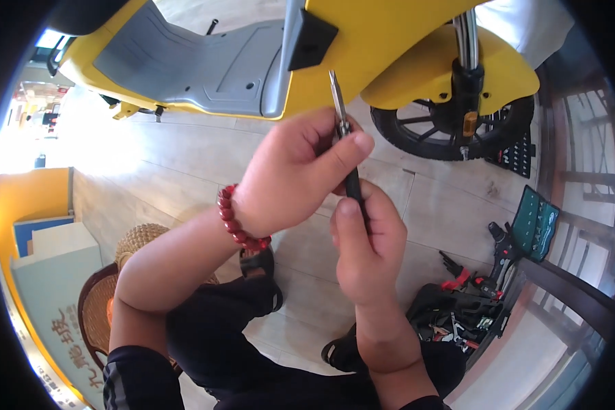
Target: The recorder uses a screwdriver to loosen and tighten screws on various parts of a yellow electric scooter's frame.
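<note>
My left hand (290,171), with a red bead bracelet (236,220) on its wrist, grips the upper part of a screwdriver (339,113) near the metal shaft. Below it, my right hand (367,242) wraps around the tool's black handle. The shaft tip points up at the yellow body panel (383,41) of a scooter, just beside a black bracket (311,37). Both hands are held close together in front of the scooter.
The scooter's grey footboard (198,65) stretches to the left, its front wheel (451,130) and yellow fender to the right. An open black tool bag (461,307) and a green socket tray (536,222) lie on the tiled floor at right. A woven stool (106,287) is under me.
</note>
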`<state>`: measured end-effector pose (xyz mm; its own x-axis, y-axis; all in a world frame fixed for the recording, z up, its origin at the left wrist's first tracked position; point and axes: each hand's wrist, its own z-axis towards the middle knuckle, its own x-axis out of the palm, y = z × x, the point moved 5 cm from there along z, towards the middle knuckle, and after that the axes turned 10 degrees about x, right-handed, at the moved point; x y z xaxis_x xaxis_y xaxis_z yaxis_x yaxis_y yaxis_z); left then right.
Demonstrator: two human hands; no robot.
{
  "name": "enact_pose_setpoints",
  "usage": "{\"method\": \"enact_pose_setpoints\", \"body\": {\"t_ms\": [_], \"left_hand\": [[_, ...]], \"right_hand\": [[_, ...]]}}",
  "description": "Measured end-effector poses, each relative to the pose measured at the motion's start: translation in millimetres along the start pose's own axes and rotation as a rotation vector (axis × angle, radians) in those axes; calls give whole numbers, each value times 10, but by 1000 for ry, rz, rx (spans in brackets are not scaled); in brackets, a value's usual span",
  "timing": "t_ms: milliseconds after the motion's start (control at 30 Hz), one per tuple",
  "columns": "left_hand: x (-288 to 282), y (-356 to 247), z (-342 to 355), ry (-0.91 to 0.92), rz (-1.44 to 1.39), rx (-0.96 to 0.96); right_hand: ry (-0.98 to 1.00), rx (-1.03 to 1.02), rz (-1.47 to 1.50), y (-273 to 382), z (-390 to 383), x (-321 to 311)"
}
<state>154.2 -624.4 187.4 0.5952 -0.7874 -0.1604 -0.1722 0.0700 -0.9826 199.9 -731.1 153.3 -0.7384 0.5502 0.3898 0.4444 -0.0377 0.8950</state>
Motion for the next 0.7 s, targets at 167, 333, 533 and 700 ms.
{"method": "enact_pose_setpoints", "body": {"t_ms": [167,333,533,700], "left_hand": [[-84,-1,85,-90,10,-5],[-165,-12,120,-136,20,1],[-223,27,165,-109,61,42],[-250,2,196,-81,82,36]], "right_hand": [[76,11,67,15,154,79],[58,80,77,50,209,161],[36,75,106,6,256,216],[9,91,129,18,245,246]]}}
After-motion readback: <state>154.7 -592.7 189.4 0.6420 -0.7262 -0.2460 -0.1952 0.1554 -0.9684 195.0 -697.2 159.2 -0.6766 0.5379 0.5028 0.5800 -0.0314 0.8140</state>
